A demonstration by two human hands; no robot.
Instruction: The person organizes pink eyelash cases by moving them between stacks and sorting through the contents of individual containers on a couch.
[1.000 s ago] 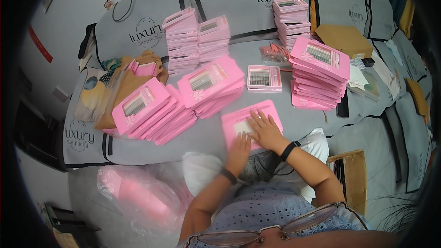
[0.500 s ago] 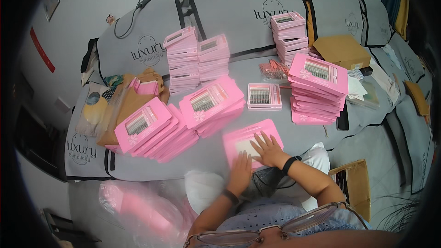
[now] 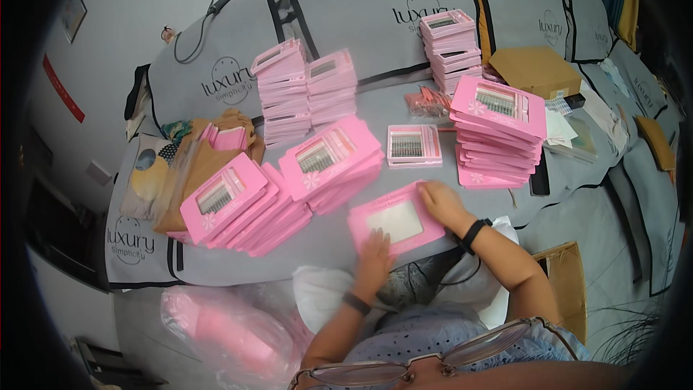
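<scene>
A flat pink card box with a white window [image 3: 393, 220] lies on the grey-covered seat right in front of me. My left hand [image 3: 375, 258] rests with outstretched fingers on its near-left border and window edge. At its far-right corner, my right hand [image 3: 442, 206] curls its fingers over the rim, the fingertips partly hidden. Beyond the box sits a small lash tray case [image 3: 413, 146] showing rows of black lash clusters. Pink boxes with lashes in their windows form a leaning stack [image 3: 332, 155] to the left and a taller stack [image 3: 498, 130] to the right.
Another pink row [image 3: 227, 195] leans at far left by a brown paper bag [image 3: 198, 162]. Lash cases stand piled against the backrest, left [image 3: 281, 94] and right [image 3: 449, 50]. A cardboard box [image 3: 534, 72], a bag of pink sticks [image 3: 430, 103] and a dark phone [image 3: 539, 177] are at right.
My right hand has slid from the middle of the pink box to its far-right corner, uncovering the white window. My left hand stays near the near-left edge, slightly lower.
</scene>
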